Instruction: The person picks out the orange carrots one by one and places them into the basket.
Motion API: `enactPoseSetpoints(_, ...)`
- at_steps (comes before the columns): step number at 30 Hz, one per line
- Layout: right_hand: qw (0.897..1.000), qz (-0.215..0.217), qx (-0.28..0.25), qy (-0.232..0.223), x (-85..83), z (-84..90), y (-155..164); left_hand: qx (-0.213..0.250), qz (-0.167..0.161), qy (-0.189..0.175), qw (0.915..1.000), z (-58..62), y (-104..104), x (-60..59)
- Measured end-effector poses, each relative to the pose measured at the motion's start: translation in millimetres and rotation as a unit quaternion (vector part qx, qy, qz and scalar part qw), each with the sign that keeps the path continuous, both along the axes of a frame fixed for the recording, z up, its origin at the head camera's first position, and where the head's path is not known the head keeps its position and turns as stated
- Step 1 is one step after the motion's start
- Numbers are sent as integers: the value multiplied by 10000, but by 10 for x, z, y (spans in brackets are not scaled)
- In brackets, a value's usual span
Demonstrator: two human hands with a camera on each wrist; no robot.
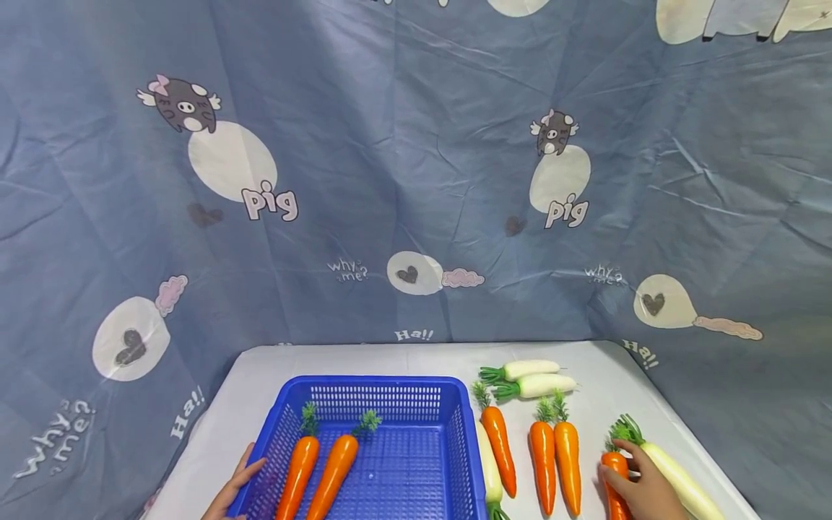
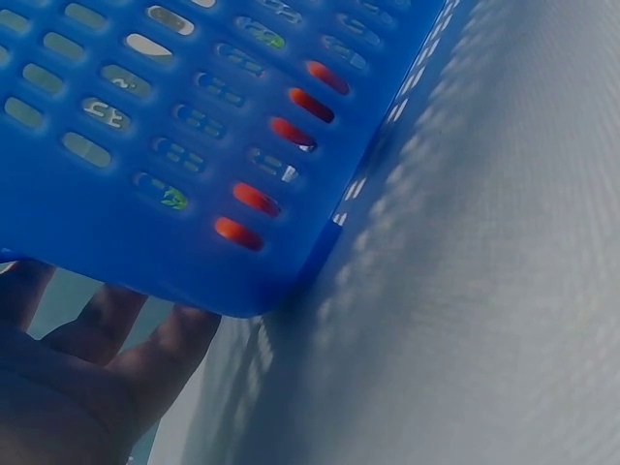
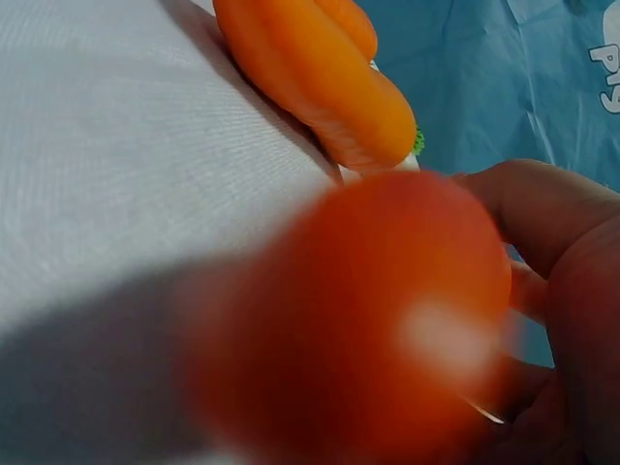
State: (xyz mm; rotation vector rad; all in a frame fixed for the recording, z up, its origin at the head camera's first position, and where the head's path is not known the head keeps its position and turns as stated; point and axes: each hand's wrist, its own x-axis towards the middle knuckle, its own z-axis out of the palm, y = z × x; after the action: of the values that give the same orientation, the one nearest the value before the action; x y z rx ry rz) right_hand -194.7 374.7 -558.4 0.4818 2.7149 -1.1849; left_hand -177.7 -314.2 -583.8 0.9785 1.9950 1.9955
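The right hand point(image 1: 646, 487) has its fingers curled round a carrot point(image 1: 614, 480) at the bench's right edge beside a white radish point(image 1: 676, 477), while the left hand point(image 1: 234, 491) rests open-fingered against the blue basket point(image 1: 380, 393), so a loose grip might drop the carrot off the bench

Left hand point(image 1: 235, 485) flat against outer left wall of blue basket point(image 1: 380, 393), two carrots point(image 1: 316, 469) inside. Right hand point(image 1: 643, 485) wraps a carrot point(image 1: 614, 469) on the counter point(image 1: 260, 361), white radish point(image 1: 676, 473) just beside it. Three more carrots and other radishes lie between.
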Motion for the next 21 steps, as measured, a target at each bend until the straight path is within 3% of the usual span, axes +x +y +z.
enactPoseSetpoints(9, 9957, -222, -892, 62, 64, 3, -28, 2, -33, -248, 9997, 17, 8, 13)
enactPoseSetpoints(14, 9891, -274, -1430, 235, 90, -14, -64, -13, -26, -151, 9999, 28, 10, 17)
enactPoseSetpoints(21, 9877, -295, -1502, 325, 84, -36, -104, -54, 210, -257, 9994, 22, 24, 43)
